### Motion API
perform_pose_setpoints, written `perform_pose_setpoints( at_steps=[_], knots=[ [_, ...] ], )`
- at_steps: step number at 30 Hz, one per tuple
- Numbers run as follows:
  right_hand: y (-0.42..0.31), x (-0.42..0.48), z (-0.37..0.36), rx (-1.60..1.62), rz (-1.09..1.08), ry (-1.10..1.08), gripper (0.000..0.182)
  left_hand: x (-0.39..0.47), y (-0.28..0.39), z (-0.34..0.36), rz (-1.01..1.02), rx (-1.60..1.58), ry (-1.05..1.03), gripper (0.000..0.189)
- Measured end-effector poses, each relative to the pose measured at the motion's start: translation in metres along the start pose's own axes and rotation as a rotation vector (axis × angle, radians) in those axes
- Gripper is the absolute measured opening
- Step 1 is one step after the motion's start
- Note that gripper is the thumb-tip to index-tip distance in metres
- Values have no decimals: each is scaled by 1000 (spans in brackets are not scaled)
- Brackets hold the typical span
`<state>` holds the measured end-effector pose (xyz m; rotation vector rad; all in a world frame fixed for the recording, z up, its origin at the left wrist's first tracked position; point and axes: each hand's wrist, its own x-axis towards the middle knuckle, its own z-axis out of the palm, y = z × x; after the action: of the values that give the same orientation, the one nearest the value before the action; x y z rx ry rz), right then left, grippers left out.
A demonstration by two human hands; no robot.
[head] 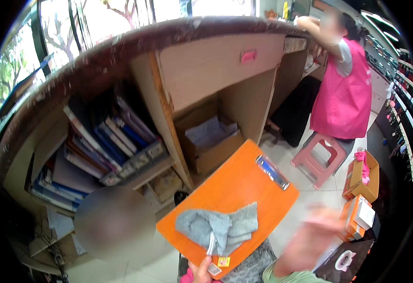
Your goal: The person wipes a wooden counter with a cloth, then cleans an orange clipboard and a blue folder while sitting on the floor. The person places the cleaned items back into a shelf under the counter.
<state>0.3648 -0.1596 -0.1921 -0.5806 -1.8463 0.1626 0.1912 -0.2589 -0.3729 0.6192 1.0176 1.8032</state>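
My left hand (202, 271) grips the lower edge of an orange clipboard (241, 177), with the thumb on its upper face. A metal clip (272, 172) sits at the board's far end. On the board lies a crumpled grey-blue cloth (217, 226), with a pale strip hanging toward my thumb. A small yellow sticker (224, 261) and a whitish label (214, 269) are beside my thumb. My right hand (319, 223) is blurred, off to the right of the board and apart from it, below a light green sleeve; its fingers cannot be made out.
Ahead stands a curved counter (220, 74) with binders (111, 138) on a shelf and a cardboard box (220, 152). A person in a pink vest (344, 92) leans on it by a pink stool (319, 159). Boxes (362, 177) and a dark bag (344, 261) stand right.
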Motion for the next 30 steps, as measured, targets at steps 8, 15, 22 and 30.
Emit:
perform_pose_setpoints(
  at_steps=[8, 15, 22, 30],
  knots=[
    [14, -68, 105, -357, 70, -638, 57, 1, 6, 5, -125, 109, 124, 39],
    [83, -45, 61, -489, 467, -218, 48, -4, 4, 6, -261, 148, 138, 47],
    [12, -79, 92, -145, -76, -639, 59, -1, 10, 0, -327, 146, 69, 51],
    [86, -43, 55, -422, 225, -394, 47, -2, 15, 2, -232, 164, 40, 53]
  ],
)
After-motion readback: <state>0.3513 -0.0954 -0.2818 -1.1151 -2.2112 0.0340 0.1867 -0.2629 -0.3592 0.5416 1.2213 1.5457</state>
